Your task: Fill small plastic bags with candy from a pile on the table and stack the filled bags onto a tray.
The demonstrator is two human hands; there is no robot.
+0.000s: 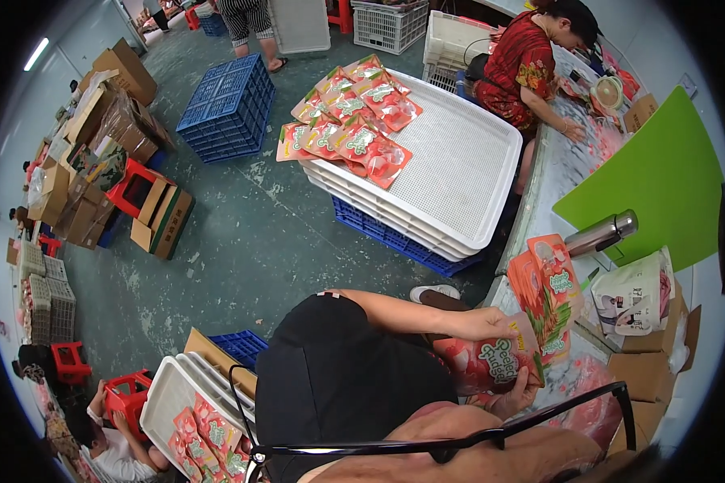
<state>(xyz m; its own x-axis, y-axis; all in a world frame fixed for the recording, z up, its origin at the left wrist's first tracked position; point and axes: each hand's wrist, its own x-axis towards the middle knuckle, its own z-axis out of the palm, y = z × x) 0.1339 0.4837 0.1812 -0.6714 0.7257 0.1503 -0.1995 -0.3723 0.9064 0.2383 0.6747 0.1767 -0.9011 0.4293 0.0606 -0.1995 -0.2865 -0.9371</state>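
My left hand [490,324] is closed on the upper edge of a red and green printed snack pouch [491,364]. On the pouch's lower side, my right hand [517,394] curls its fingers around the edge. More flat pouches of the same kind [549,274] lie in an overlapping stack on the worktable, just beyond my left hand. Clear and pink plastic [590,398] lies beside my right hand. A pair of black glasses [379,447] crosses the lower part of the view.
Stacked white mesh trays [459,185] carry several pouches [362,105]. Another tray [163,402] with pouches stands lower left. A steel flask [602,233], a green board [652,181] and cartons [648,362] line the table. A co-worker in red [515,68] sits farther along; blue crates [227,105] stand on the floor.
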